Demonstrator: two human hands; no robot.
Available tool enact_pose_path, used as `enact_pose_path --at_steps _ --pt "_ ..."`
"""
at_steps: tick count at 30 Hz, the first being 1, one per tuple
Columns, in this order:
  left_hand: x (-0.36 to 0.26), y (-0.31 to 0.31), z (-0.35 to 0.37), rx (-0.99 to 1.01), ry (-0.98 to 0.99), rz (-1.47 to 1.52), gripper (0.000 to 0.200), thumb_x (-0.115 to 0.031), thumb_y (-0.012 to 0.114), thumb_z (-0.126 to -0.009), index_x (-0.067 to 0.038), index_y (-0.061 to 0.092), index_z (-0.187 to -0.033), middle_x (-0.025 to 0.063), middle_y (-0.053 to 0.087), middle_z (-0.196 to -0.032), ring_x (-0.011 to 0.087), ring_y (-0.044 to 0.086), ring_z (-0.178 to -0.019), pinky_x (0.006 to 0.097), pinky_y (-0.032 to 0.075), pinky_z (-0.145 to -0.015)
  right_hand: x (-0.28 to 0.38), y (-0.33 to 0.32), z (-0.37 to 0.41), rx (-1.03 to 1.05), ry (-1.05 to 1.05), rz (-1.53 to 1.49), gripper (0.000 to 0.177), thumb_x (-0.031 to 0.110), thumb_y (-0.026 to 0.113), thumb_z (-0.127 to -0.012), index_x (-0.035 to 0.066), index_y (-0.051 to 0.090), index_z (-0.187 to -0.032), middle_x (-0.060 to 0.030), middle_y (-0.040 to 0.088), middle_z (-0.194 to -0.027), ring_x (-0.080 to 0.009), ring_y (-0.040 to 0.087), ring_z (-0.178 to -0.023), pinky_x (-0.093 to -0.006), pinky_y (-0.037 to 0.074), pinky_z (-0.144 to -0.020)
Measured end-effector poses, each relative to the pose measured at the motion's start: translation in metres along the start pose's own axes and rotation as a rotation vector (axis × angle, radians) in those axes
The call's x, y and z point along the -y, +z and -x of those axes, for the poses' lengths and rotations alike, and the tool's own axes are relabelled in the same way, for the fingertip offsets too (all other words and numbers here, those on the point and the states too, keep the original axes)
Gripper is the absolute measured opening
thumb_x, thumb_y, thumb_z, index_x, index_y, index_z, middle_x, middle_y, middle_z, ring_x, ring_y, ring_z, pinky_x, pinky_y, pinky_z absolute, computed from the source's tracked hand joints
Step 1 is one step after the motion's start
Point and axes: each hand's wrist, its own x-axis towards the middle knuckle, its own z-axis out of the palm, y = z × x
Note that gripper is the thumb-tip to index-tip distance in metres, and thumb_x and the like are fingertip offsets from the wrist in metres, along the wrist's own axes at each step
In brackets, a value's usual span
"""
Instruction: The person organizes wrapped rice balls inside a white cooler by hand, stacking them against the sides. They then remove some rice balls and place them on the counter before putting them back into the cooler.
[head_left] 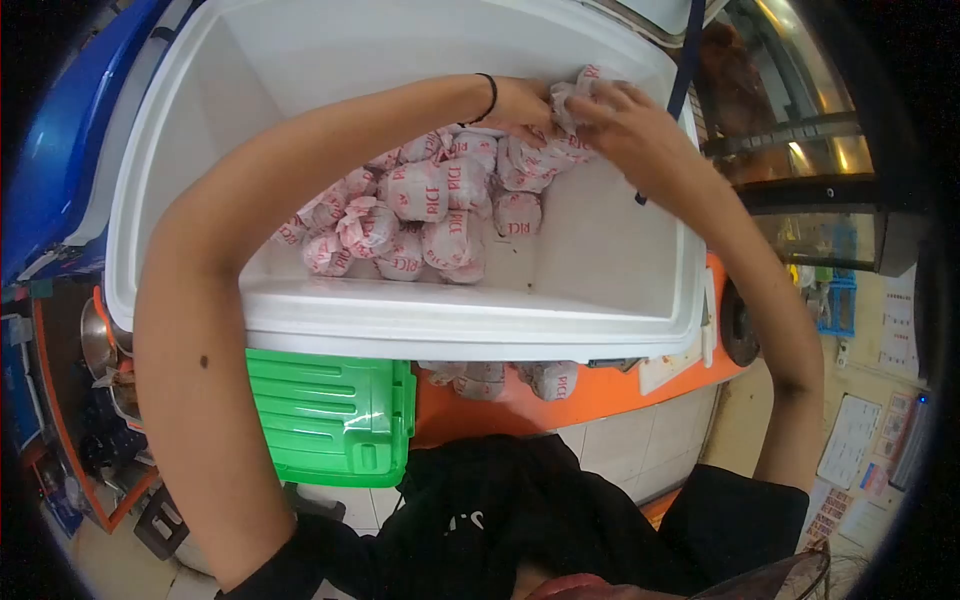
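Inside a large white cooler box (pixel 600 322) lies a pile of round bundles in white wrap printed RICE in red (pixel 418 191). Both hands are at the box's far right corner. My left hand (pixel 515 108), with a black band at the wrist, touches the bundles there, its fingers partly hidden. My right hand (pixel 630 125) has its fingers curled round a wrapped rice bundle (pixel 566 108). One bundle (pixel 517 213) lies at the right edge of the pile. The arms cover part of the heap.
Below the box are a green plastic lid (pixel 325 400) and an orange counter (pixel 460 418) with more wrapped bundles (pixel 548 380). A glass display case (pixel 800 130) stands at the right. A metal pot (pixel 98 330) is at the left, near a blue object (pixel 70 130).
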Motion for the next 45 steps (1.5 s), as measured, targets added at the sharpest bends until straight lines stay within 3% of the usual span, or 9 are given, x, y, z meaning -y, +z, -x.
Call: enact_pose_path --at_steps 5,6,9,11,17,30,36,38,45 --pt "0.0 -0.024 -0.029 0.022 -0.029 -0.544 0.041 -0.02 0.072 -0.079 0.013 0.059 -0.099 0.0153 0.066 -0.095 0.0164 0.064 -0.086 0.0261 0.051 -0.075 0.066 -0.039 -0.058 0.387 -0.076 -0.685 0.035 0.015 0.061 -0.081 0.003 0.057 -0.114 -0.0127 0.06 -0.103 -0.0285 0.059 -0.098 -0.0383 0.049 -0.085" --pt "0.001 -0.028 -0.038 0.239 0.483 -1.315 0.036 -0.022 0.073 -0.078 0.012 0.062 -0.085 0.0132 0.068 -0.085 0.015 0.065 -0.079 0.0263 0.051 -0.071 0.078 -0.024 -0.075 0.228 -0.124 -0.79 0.038 0.017 0.06 -0.082 0.003 0.053 -0.117 -0.0137 0.06 -0.104 -0.0293 0.06 -0.096 -0.0397 0.049 -0.084" --pt "-0.015 -0.015 -0.021 -0.012 -0.121 -0.447 0.036 -0.023 0.073 -0.078 0.011 0.063 -0.079 0.0131 0.069 -0.086 0.0131 0.064 -0.072 0.026 0.049 -0.067 0.121 0.035 -0.152 -0.006 -0.037 -1.076 0.039 0.018 0.059 -0.082 0.002 0.054 -0.117 -0.0174 0.059 -0.111 -0.0316 0.061 -0.094 -0.0424 0.049 -0.082" --pt "-0.027 -0.013 -0.017 -0.021 -0.148 -0.624 0.036 -0.024 0.073 -0.077 0.011 0.063 -0.077 0.0137 0.069 -0.086 0.0101 0.064 -0.074 0.0226 0.049 -0.067 0.134 0.049 -0.21 0.425 -0.131 -1.069 0.049 0.02 0.06 -0.079 0.001 0.049 -0.123 -0.0232 0.046 -0.129 -0.0325 0.055 -0.111 -0.0431 0.048 -0.09" --pt "-0.011 -0.018 -0.032 0.078 -0.133 -0.37 0.035 -0.024 0.073 -0.077 0.01 0.065 -0.08 0.012 0.069 -0.082 0.0105 0.065 -0.075 0.0231 0.052 -0.069 0.265 0.087 -0.251 0.011 0.563 -0.347 0.064 0.024 0.067 -0.074 0.008 0.047 -0.132 -0.0176 0.04 -0.139 -0.0401 0.039 -0.125 -0.0544 0.043 -0.092" --pt "-0.013 -0.016 -0.032 0.043 -0.113 -0.707 0.024 -0.021 0.064 -0.074 -0.002 0.067 -0.087 0.0073 0.068 -0.072 0.0159 0.064 -0.063 0.0318 0.049 -0.061 0.115 -0.01 -0.213 0.516 -0.137 -0.878 0.064 0.032 0.072 -0.072 0.009 0.051 -0.128 -0.0148 0.046 -0.133 -0.0341 0.041 -0.123 -0.0495 0.043 -0.092" --pt "-0.007 -0.022 -0.047 0.147 0.286 -1.094 0.03 -0.024 0.064 -0.082 0.004 0.065 -0.09 0.0175 0.067 -0.091 0.0248 0.065 -0.075 0.0397 0.049 -0.063 0.063 0.013 -0.131 0.902 0.292 -1.956 0.073 0.034 0.077 -0.069 0.007 0.047 -0.129 -0.0155 0.046 -0.131 -0.0261 0.046 -0.118 -0.0412 0.043 -0.093" --pt "-0.046 -0.009 -0.011 0.167 -0.217 -0.964 0.033 -0.019 0.063 -0.082 0.008 0.061 -0.101 0.0211 0.063 -0.108 0.0247 0.066 -0.083 0.0362 0.053 -0.068 0.065 0.014 -0.081 0.896 0.493 -2.421 0.087 0.032 0.081 -0.065 0.007 0.036 -0.135 -0.0157 0.044 -0.131 -0.0255 0.048 -0.115 -0.0379 0.043 -0.092" --pt "-0.017 -0.009 -0.029 0.028 -0.196 -0.404 0.039 -0.011 0.064 -0.079 0.013 0.054 -0.109 0.0237 0.059 -0.113 0.023 0.064 -0.098 0.0266 0.055 -0.084 0.062 0.057 -0.064 1.239 0.039 -1.344 0.069 0.034 0.074 -0.068 0.001 0.047 -0.122 -0.0184 0.053 -0.118 -0.0307 0.052 -0.108 -0.0358 0.045 -0.091"
